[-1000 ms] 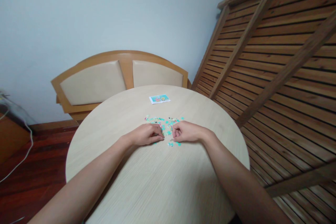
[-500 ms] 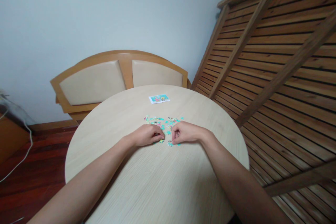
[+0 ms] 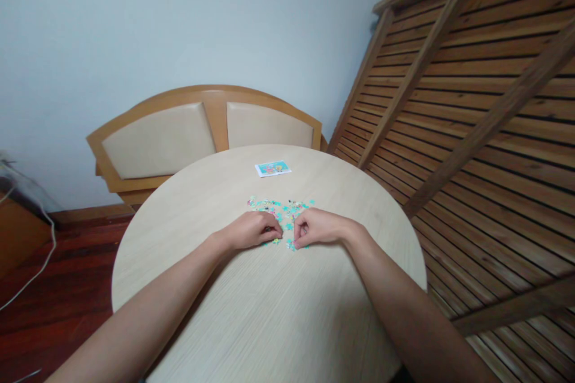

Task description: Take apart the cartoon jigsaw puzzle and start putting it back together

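Small jigsaw puzzle pieces (image 3: 288,227), mostly turquoise with bits of yellow, pink and white, lie scattered near the middle of the round table (image 3: 215,317). My left hand (image 3: 254,230) rests at the left of the scatter, thumb and fingers curled together above some pieces; whatever is between them is hidden. Opposite it, my right hand (image 3: 318,225) pinches downward at a puzzle piece by the near edge of the scatter. A narrow gap separates the fingertips of both hands. Beyond the pieces lies a picture card (image 3: 273,168) with cartoon figures on turquoise.
A wooden headboard (image 3: 218,118) with cream panels stands behind the table against a pale wall. Slatted wooden boards (image 3: 467,131) lean along the right side. At the left, a white cable (image 3: 53,239) hangs down to the reddish floor (image 3: 81,293).
Both hands stay almost in place. A dark-marked piece that showed at my right fingertips is no longer visible there, and those fingertips sit slightly lower.
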Tool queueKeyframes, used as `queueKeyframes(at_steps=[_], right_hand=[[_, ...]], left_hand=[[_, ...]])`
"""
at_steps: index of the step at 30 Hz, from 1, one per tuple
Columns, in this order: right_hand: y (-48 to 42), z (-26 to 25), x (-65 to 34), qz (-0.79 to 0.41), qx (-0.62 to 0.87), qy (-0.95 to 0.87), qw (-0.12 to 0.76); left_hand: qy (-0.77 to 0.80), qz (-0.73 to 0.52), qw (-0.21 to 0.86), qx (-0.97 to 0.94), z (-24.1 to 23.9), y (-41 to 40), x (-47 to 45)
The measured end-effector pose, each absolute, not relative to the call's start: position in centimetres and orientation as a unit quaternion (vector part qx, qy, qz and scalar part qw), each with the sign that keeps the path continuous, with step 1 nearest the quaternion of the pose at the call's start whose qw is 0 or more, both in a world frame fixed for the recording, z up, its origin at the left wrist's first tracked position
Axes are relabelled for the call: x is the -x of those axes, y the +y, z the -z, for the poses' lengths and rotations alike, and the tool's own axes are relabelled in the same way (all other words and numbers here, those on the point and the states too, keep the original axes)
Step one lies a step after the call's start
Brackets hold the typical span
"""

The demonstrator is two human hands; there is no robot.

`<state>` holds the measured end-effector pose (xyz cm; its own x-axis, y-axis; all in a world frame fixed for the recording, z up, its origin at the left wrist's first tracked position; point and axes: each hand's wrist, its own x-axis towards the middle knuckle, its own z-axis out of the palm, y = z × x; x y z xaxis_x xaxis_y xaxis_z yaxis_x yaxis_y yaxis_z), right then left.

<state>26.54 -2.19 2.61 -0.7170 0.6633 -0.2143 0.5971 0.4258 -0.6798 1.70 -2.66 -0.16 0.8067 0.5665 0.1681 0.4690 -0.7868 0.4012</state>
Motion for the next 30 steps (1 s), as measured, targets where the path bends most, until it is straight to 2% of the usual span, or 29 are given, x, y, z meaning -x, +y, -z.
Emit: queueKeyframes(at_steps=[11, 18, 25, 30], right_hand=[[-2.2, -2.5, -26.6, -0.360, 0.384, -0.849, 0.039], [-2.3, -2.7, -26.9, -0.325, 0.398, -0.857, 0.043], [-2.2, -3.0, -27.1, -0.291, 0.424, -0.854, 0.080], [-1.9, -2.6, -27.0, -0.295, 0.418, -0.855, 0.082]], left_hand=[[0.287, -0.140, 0.167, -0.933, -0.5, -3.0, -1.9], [0.325, -0.185, 0.108, -0.921, -0.9, -2.5, 0.3], [0.448, -0.085, 0.105, -0.884, 1.2, -1.4, 2.3], [0.485, -0.087, 0.104, -0.864, 2.0, -0.9, 1.8]])
